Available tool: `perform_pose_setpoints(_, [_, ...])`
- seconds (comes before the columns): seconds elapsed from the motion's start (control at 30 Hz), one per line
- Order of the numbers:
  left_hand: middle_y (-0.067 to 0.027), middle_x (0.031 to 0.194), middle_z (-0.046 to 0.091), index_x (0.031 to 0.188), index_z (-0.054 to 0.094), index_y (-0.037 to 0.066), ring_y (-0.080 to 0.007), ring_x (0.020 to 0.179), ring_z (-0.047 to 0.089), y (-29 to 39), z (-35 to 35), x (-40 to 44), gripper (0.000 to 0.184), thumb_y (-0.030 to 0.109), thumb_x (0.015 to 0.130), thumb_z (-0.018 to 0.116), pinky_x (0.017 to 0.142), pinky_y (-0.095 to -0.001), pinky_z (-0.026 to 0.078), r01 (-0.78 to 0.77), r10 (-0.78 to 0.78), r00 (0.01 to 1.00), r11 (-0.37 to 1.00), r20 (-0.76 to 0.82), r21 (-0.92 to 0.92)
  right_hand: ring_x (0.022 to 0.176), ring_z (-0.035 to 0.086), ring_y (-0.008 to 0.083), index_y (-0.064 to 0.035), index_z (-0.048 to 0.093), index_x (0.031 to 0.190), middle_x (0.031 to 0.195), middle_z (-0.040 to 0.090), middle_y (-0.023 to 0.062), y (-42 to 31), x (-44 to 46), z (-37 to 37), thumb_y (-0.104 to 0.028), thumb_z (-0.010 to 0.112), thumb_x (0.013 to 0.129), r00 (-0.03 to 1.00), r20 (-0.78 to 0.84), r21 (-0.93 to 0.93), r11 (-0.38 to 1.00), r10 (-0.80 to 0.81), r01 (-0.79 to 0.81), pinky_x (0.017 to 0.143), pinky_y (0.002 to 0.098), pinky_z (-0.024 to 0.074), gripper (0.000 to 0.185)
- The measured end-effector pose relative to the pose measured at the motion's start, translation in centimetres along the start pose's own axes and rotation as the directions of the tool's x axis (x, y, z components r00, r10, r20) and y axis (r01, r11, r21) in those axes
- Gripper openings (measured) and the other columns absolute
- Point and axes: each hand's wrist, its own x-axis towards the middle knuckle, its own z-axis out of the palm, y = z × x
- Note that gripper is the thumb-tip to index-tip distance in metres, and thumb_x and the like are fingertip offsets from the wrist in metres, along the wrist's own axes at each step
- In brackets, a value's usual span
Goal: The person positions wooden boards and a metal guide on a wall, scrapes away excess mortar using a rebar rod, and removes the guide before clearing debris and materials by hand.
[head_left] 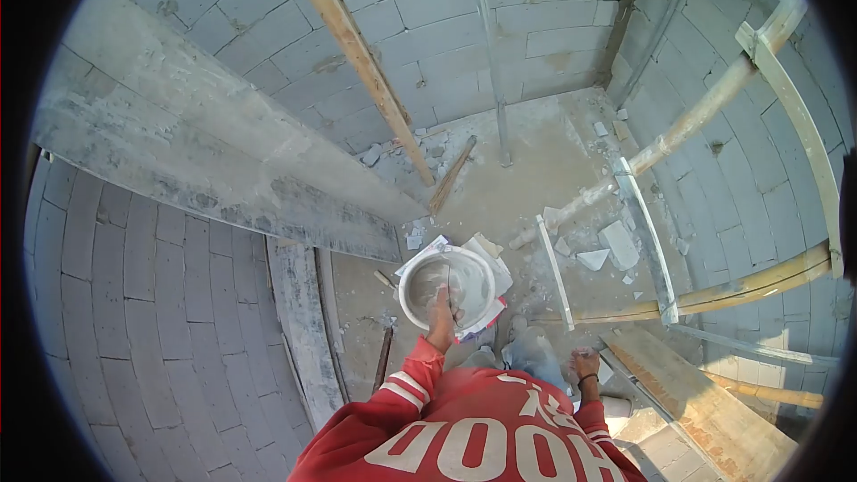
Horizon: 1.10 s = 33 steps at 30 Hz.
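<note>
One white bucket (404, 284) stands on the near part of the floor (540, 138), well apart from the corner where the block walls (553, 22) meet; crumpled sheets (498, 265) lie under and around its base. We judge the work to be partway: grey mix (423, 278) is in the bucket; it is not yet used up, and we cannot tell whether it is fully blended. Our left hand (443, 314) reaches over the rim; its fingers look close together, but we cannot tell whether they hold anything. Our right hand (585, 363) is beside a flat wooden board (705, 397); its fingers appear bent, their grip unclear.

We note the materials: the mix looks wet and smooth; the block walls are matt, with visible joints; the long slab (223, 147) is smeared and straight-edged; the timber (357, 49) is squared; the broken pieces (619, 244) are pale, flat and angular.
</note>
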Motion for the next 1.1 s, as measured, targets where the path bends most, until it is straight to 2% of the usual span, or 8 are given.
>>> perform_pose_setpoints(0.33, [0.0054,0.066,0.044,0.097,0.065,0.014,-0.0080,0.053,0.045,10.0,-3.0,4.8,0.011,0.022,0.094,0.058,0.046,-0.0250,0.041,-0.279,0.278,0.896,0.959,-0.347,0.050,0.063,0.073,0.0198,-0.0028,0.070,0.088,0.077,0.073,0.0112,0.4,9.5,2.9,-0.015,0.074,0.079,0.975,0.012,-0.077,0.972,0.223,-0.221,0.054,0.0323,0.0602,0.016])
perform_pose_setpoints(0.4, [0.0068,0.069,0.048,0.097,0.066,0.016,-0.0074,0.056,0.047,11.5,-2.4,6.2,0.012,0.026,0.093,0.059,0.050,-0.0241,0.042,-0.303,0.300,0.897,0.952,-0.326,0.043,0.063,0.073,0.0190,-0.0017,0.070,0.090,0.076,0.073,0.0115,0.0,12.1,3.6,-0.019,0.075,0.078,0.998,-0.007,-0.618,0.785,-0.059,0.042,0.058,0.0318,0.0608,0.022])
perform_pose_setpoints(0.43, [0.0081,0.073,0.052,0.097,0.066,0.019,-0.0068,0.058,0.050,12.5,-2.1,6.7,0.013,0.029,0.093,0.060,0.055,-0.0233,0.042,-0.310,0.307,0.889,0.949,-0.338,0.047,0.064,0.073,0.0195,-0.0027,0.072,0.090,0.079,0.075,0.0117,-2.6,12.0,3.8,-0.024,0.077,0.076,0.972,-0.069,-0.227,0.945,0.225,-0.235,0.066,0.0321,0.0612,0.027])
perform_pose_setpoints(0.47, [0.0081,0.073,0.052,0.097,0.066,0.019,-0.0068,0.058,0.050,13.4,-1.6,7.2,0.013,0.029,0.093,0.060,0.055,-0.0233,0.042,-0.305,0.311,0.889,0.950,-0.337,0.071,0.064,0.073,0.0193,-0.0037,0.073,0.091,0.079,0.075,0.0109,-4.2,12.4,3.9,-0.026,0.077,0.074,0.978,-0.017,-0.231,0.951,0.206,-0.204,0.069,0.0320,0.0610,0.028])
perform_pose_setpoints(0.67, [0.0074,0.070,0.046,0.128,0.060,0.010,-0.0078,0.065,0.047,18.9,7.6,6.1,0.037,0.029,0.096,0.054,0.065,-0.0247,0.041,-0.417,0.404,0.908,0.897,-0.115,-0.146,0.094,0.070,0.0387,-0.0060,0.074,0.097,0.095,0.072,0.0217,-19.7,14.1,4.5,-0.040,0.076,0.070,0.959,0.218,-0.367,0.895,-0.182,0.254,0.084,0.0419,0.0565,0.043])
perform_pose_setpoints(0.8, [0.0012,0.086,0.059,0.139,0.051,0.008,-0.0129,0.081,0.055,21.7,16.4,4.8,0.048,0.031,0.097,0.053,0.083,-0.0307,0.044,-0.415,0.429,0.896,0.901,0.113,-0.129,0.086,0.071,0.0163,-0.0045,0.066,0.109,0.092,0.073,0.0085,-35.0,9.4,5.5,-0.017,0.070,0.086,0.840,0.359,0.059,0.908,-0.408,0.416,0.076,0.0306,0.0560,0.027])
perform_pose_setpoints(0.9, [-0.0062,0.118,0.060,0.141,0.049,0.008,-0.0193,0.103,0.058,23.0,22.8,5.1,0.054,0.037,0.096,0.054,0.101,-0.0374,0.039,-0.398,0.362,0.873,0.916,0.327,0.047,0.088,0.070,0.0198,-0.0030,0.062,0.115,0.095,0.073,0.0095,-44.0,6.4,6.6,-0.019,0.072,0.085,0.682,0.389,0.161,0.774,-0.620,0.612,0.080,0.0331,0.0550,0.035])
perform_pose_setpoints(1.1, [-0.0109,0.133,0.056,0.142,0.047,0.003,-0.0272,0.128,0.050,23.4,33.9,8.8,0.067,0.047,0.093,0.057,0.110,-0.0401,0.034,-0.465,0.205,0.775,0.826,0.597,0.320,0.098,0.066,0.0347,-0.0011,0.057,0.120,0.112,0.067,0.0186,-53.3,5.4,11.1,-0.023,0.075,0.081,0.355,0.303,0.198,0.423,-0.884,0.884,0.092,0.0410,0.0511,0.047])
